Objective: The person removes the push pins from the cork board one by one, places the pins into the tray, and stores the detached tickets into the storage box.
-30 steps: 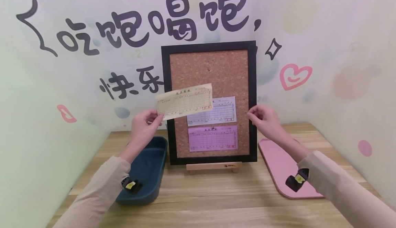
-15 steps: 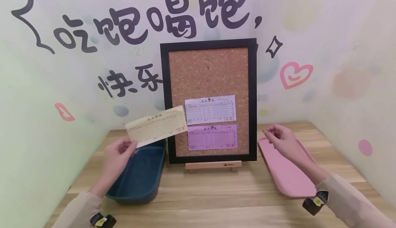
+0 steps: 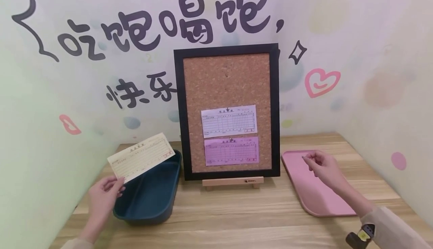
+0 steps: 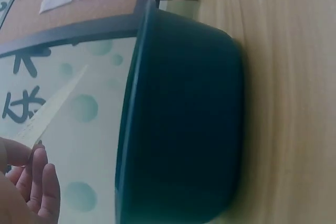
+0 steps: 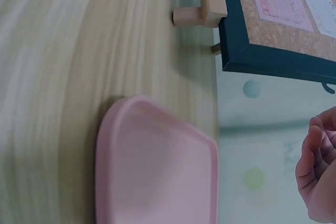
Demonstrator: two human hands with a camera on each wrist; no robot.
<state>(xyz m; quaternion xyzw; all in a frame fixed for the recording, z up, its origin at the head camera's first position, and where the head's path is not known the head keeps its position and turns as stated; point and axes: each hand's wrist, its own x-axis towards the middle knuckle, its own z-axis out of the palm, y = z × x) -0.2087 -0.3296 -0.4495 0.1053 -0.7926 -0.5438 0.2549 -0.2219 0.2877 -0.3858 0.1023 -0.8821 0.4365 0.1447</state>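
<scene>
My left hand point(image 3: 105, 194) pinches a pale yellow printed slip point(image 3: 141, 157) by its lower left corner. Tilted up to the right, the slip hangs over the deep dark-blue bin point(image 3: 149, 213); the left wrist view shows it nearly edge-on beside the bin's wall point(image 4: 184, 114). My right hand point(image 3: 324, 168) is above the pink tray point(image 3: 333, 200), thumb and forefinger pinched together on what looks like a tiny pushpin, mostly hidden by the fingertips. A white slip point(image 3: 230, 123) and a purple slip point(image 3: 231, 153) are pinned one above the other on the cork board point(image 3: 216, 80).
The black-framed board leans on a small wooden easel point(image 3: 233, 182) at the back of the wood-grain table point(image 3: 233, 219). Behind it stands a wall point(image 3: 365, 27) with large black lettering. The bin is left of the board, the tray right.
My left hand has carried the yellow slip from in front of the board down and left to over the bin. My right hand has moved away from the frame, right and down over the tray.
</scene>
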